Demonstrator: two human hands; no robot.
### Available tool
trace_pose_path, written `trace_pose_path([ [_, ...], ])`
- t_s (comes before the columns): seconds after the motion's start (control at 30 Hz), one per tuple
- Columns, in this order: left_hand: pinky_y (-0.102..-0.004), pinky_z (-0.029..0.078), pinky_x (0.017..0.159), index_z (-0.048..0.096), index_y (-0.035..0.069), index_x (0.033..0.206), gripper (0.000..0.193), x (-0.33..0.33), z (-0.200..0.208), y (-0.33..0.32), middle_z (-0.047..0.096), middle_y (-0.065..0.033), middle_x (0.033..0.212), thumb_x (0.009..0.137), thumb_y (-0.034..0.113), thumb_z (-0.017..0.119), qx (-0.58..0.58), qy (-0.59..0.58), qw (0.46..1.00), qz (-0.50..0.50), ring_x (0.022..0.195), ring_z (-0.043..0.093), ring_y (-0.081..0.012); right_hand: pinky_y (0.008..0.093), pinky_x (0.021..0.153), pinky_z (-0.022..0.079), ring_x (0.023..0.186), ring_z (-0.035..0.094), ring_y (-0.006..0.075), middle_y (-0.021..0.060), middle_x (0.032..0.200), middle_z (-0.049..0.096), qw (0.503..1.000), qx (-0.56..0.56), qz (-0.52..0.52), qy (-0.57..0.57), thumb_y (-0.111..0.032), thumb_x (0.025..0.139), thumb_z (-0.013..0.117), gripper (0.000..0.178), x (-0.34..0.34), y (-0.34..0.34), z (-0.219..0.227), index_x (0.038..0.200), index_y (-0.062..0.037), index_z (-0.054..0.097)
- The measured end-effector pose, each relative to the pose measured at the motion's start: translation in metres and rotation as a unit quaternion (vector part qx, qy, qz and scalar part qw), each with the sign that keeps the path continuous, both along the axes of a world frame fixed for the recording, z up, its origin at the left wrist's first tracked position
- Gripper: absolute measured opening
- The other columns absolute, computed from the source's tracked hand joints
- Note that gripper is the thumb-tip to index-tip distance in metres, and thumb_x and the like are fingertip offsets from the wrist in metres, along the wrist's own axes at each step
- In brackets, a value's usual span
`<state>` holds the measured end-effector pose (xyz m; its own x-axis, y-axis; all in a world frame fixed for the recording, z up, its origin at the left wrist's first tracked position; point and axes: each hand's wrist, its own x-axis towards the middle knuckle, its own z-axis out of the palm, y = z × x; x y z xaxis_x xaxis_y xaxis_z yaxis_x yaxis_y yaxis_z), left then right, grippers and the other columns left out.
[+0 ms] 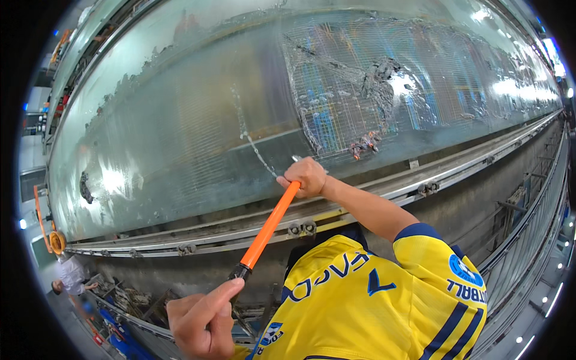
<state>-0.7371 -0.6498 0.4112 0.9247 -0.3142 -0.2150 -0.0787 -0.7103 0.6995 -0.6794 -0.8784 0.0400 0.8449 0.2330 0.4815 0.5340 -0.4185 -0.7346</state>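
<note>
An orange pole (pixel 271 225) with a black end slants up across the gap between my body and a long, wet, pale green surface (pixel 162 174). Its upper end is in my closed right hand (pixel 307 177), where a small silvery tip shows beside the knuckles. My left hand (pixel 204 324) is lower left, curled at the black end with the index finger laid along it; part of its grip is hidden. From near my right hand a thin white streak of water (pixel 258 153) runs up over the surface. To its right lies a wet, finely lined sheet (pixel 342 114) with coloured stripes.
Dark wet clumps sit on the lined sheet (pixel 366 143) and at the surface's left (pixel 87 187). A metal rail (pixel 384 201) with rollers borders the near side. Another person (pixel 71 277) is at far left, near an orange round fitting (pixel 57 242). Railings (pixel 534 198) stand at right.
</note>
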Motion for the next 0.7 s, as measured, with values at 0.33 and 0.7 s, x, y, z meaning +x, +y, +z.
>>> trace_pose_path([
  [0.33,-0.0361,0.046,0.076,0.066,-0.011,0.112,0.032,0.214,-0.015,0.022,0.068,-0.0173,0.091,0.098,0.013,0.051,-0.020,-0.280,0.951,-0.130,0.077,0.058,-0.0198,0.0414,0.042,0.038,0.044,0.049,0.0307,0.0090,0.051,0.045,0.995,0.063,-0.073,-0.012,-0.012,0.091,0.072,0.043,0.172,-0.020,-0.005,0.058,-0.0095,0.044],
  [0.7,-0.0213,0.034,0.046,0.065,-0.006,0.125,0.032,0.373,-0.079,-0.063,0.059,-0.0016,0.068,0.104,0.011,0.047,-0.125,-0.161,0.978,0.044,0.046,0.037,-0.0027,0.0405,0.063,0.054,0.074,0.067,0.0366,0.0134,0.075,0.069,0.998,-0.045,-0.023,-0.024,-0.019,0.087,0.071,0.010,0.458,-0.085,-0.018,0.082,-0.0105,0.072],
])
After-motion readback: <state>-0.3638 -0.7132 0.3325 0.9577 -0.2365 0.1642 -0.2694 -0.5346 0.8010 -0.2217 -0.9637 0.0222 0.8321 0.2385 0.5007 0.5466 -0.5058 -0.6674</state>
